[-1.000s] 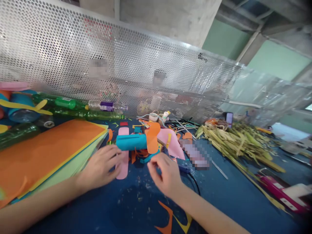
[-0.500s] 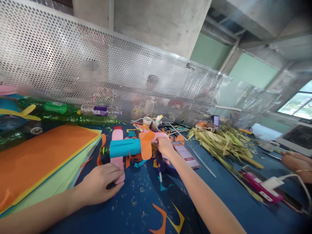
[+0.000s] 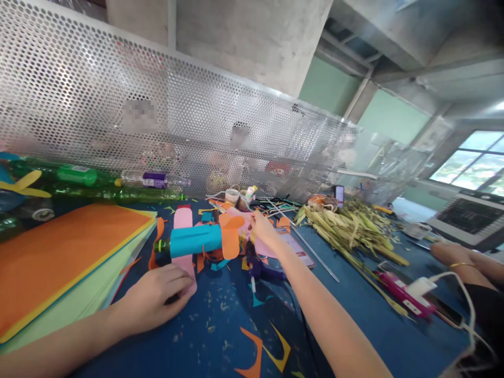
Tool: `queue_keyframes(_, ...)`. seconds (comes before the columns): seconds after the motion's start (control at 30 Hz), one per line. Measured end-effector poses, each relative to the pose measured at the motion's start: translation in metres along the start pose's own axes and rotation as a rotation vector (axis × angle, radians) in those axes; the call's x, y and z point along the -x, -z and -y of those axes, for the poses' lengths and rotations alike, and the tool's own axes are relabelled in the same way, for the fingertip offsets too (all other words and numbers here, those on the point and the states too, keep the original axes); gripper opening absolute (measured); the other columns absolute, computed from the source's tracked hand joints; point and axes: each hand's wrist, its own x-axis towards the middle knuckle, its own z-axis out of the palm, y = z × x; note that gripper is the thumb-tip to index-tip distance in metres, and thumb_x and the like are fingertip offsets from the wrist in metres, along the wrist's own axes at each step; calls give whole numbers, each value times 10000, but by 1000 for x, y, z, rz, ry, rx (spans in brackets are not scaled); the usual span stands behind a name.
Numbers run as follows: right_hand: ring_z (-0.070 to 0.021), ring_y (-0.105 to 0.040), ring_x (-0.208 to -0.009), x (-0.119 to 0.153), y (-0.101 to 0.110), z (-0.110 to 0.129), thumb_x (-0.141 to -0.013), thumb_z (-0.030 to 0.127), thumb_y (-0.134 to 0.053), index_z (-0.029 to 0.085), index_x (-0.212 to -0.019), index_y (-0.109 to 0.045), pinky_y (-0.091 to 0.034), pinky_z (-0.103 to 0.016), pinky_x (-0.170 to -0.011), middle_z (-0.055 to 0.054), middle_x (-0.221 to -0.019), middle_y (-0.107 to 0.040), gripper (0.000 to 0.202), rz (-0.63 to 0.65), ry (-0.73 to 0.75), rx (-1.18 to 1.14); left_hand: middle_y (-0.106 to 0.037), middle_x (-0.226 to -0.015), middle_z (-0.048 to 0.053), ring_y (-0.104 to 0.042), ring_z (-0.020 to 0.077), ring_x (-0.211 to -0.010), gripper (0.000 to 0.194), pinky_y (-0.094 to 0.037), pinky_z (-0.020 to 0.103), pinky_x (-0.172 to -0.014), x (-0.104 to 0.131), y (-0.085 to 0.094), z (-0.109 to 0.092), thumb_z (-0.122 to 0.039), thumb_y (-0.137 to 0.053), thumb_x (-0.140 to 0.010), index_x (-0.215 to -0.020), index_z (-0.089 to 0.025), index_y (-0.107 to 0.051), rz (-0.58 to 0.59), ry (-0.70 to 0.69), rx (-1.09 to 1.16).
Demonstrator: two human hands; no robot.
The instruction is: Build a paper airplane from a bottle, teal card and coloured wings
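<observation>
A bottle wrapped in blue paper (image 3: 199,240) lies on its side across a pink paper strip (image 3: 183,217). Its dark neck with a yellow-green ring points left. Rounded orange paper pieces (image 3: 230,245) sit at its right end. My left hand (image 3: 159,294) is closed at the strip's near end, thumb below and fingers above. Just past the orange pieces, my right hand (image 3: 263,231) pinches pink paper (image 3: 244,216), its fingertips partly hidden. Below that hand lies a dark glue gun (image 3: 255,266), its white-tipped end toward me.
Stacked coloured paper (image 3: 71,252) lies left, with plastic bottles (image 3: 79,176) behind. A phone (image 3: 297,247), dried husks (image 3: 350,228) and a pink power strip (image 3: 405,296) are to the right. Another person's hand (image 3: 449,257) is at far right. A perforated metal screen (image 3: 205,115) stands behind.
The view has swung slightly right. My right hand has risen a little, and more pink paper shows beneath it. My left hand stays at the strip. More of the other person's arm shows.
</observation>
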Motion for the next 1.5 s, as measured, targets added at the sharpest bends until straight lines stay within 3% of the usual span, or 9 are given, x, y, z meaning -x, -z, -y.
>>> queue_keyframes(0.23, -164, -609, -782, 20, 35, 22, -956, 389, -216, 152, -1072, -471, -468, -277, -694, -79, -860, -630, 367, -443, -6, -390, -675, -782, 29, -644, 146, -762, 215, -523, 239, -715, -1, 0, -1, -215, -449, -901, -830, -204, -651, 11, 21, 8)
queue_keyframes(0.33, -132, -538, -610, 42, 51, 50, -909, 444, -392, 191, -913, -524, -435, -250, -589, 2, -671, -539, 285, -690, 77, -927, -687, -829, 38, -645, 160, -789, 215, -525, 262, -727, -1, 2, -1, -220, -443, -901, -864, -202, -654, 48, 53, 15)
queue_keyframes(0.47, -97, -415, -440, 83, 46, 95, -858, 445, -515, 205, -738, -565, -335, -226, -451, 51, -485, -444, 273, -215, 135, -1164, -689, -976, 49, -635, 182, -908, 260, -506, 303, -829, 1, 8, 2, -210, -381, -924, -1004, -196, -628, 114, 106, 77)
queue_keyframes(0.57, -86, -397, -407, 106, 16, 116, -816, 428, -565, 192, -687, -580, -302, -217, -422, 54, -445, -462, 270, 159, 53, -1228, -681, -1013, 50, -626, 184, -944, 333, -494, 300, -866, 2, 13, 6, -241, -299, -952, -1007, -193, -624, 104, 220, 257)
queue_keyframes(0.67, -76, -392, -393, 116, -19, 118, -815, 440, -563, 176, -698, -590, -298, -212, -416, 49, -461, -494, 290, 342, -1, -1232, -695, -971, 32, -647, 165, -879, 436, -518, 263, -808, 3, 15, 10, -289, -196, -977, -1058, -205, -616, 72, 383, 450)
queue_keyframes(0.8, -101, -501, -467, 119, -44, 110, -814, 482, -566, 157, -774, -620, -387, -223, -479, 15, -536, -577, 332, 344, -1, -1185, -703, -844, 9, -657, 162, -774, 402, -527, 230, -684, 1, 16, 11, -336, -279, -963, -948, -206, -659, 69, 409, 389)
queue_keyframes(0.97, -119, -527, -507, 124, -43, 110, -791, 507, -585, 163, -771, -630, -426, -245, -520, 5, -557, -594, 347, 318, -30, -1246, -670, -732, -5, -630, 142, -671, 285, -497, 207, -613, -3, 12, 3, -323, -421, -918, -827, -206, -664, 169, 359, 186)
queue_keyframes(1.23, -82, -458, -470, 132, -31, 115, -705, 427, -701, 210, -765, -482, -330, -208, -465, 77, -533, -510, 315, 532, 61, -1285, -640, -790, -1, -628, 140, -682, 225, -470, 206, -588, 2, 2, -15, -278, -352, -932, -867, -215, -558, 134, 312, 92)
queue_keyframes(1.5, -67, -374, -395, 127, -40, 109, -807, 413, -613, 207, -741, -434, -298, -197, -426, 98, -459, -454, 280, 428, -21, -1374, -653, -899, 27, -628, 173, -798, 244, -478, 268, -687, 7, 0, -8, -272, -326, -954, -1027, -211, -550, 177, 414, -6)
